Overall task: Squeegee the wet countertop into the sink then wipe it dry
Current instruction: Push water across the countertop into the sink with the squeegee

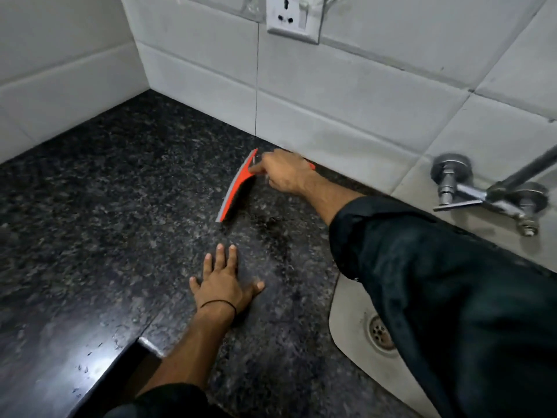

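An orange squeegee (pixel 238 187) with a grey blade rests its edge on the dark speckled granite countertop (pixel 120 206), close to the tiled back wall. My right hand (pixel 286 173) is closed around its handle, with the forefinger stretched along the head. My left hand (pixel 224 282) lies flat on the counter nearer to me, fingers spread, holding nothing. A darker wet patch (pixel 271 233) shows on the stone just right of the blade. The pale sink (pixel 358 315) with its round drain (pixel 380 330) sits at the lower right, partly covered by my right sleeve.
A chrome wall tap (pixel 488 191) sticks out of the white tiles above the sink. A wall socket (pixel 294 18) is mounted higher up. The counter meets tiled walls at the back and left, and its front edge (pixel 120 366) drops off near me.
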`<state>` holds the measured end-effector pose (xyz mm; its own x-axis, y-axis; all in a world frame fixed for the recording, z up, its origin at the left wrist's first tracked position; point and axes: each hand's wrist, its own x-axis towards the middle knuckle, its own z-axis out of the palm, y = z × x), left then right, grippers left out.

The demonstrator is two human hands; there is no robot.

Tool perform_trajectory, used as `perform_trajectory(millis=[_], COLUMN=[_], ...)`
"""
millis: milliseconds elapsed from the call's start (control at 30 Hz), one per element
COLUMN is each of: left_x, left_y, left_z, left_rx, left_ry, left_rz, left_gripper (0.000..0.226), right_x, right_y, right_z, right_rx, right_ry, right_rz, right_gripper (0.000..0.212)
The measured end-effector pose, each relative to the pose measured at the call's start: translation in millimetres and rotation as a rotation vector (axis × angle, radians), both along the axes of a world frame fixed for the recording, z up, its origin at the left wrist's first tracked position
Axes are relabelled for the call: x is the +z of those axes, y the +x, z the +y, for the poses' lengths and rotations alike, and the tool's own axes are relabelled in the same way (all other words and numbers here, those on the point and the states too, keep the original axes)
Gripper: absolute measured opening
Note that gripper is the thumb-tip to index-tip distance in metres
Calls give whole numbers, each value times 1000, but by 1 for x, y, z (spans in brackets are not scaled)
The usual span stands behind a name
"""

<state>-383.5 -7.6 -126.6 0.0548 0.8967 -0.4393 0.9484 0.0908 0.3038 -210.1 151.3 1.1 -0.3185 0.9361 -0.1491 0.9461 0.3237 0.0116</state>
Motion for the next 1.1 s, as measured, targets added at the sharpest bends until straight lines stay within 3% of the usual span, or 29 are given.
perform_trajectory(millis=[133, 300, 567, 800, 933, 1100], left_x=[-2, 2, 14, 22, 19, 16], left_y=[2, 0, 0, 21, 49, 83], left_z=[3, 5, 6, -8, -23, -31], left_rx=[16, 14, 12, -68, -172, -281], left_ry=[-5, -16, -68, 2, 27, -31], left_rz=[19, 1, -14, 20, 18, 38], left_gripper=[109, 111, 114, 101, 103, 109], right_x=[-15, -25, -16, -31, -12, -3], right_y=[-17, 28, 179, 181, 184, 183], right_z=[22, -2, -131, -219, -231, -206], right_rx=[-57, -184, -559, -835, -828, -840], right_ry=[-30, -52, -96, -77, -66, -104], right_rz=[-16, -61, -121, 27, 116, 148], right_gripper=[44, 37, 35, 37, 36, 50])
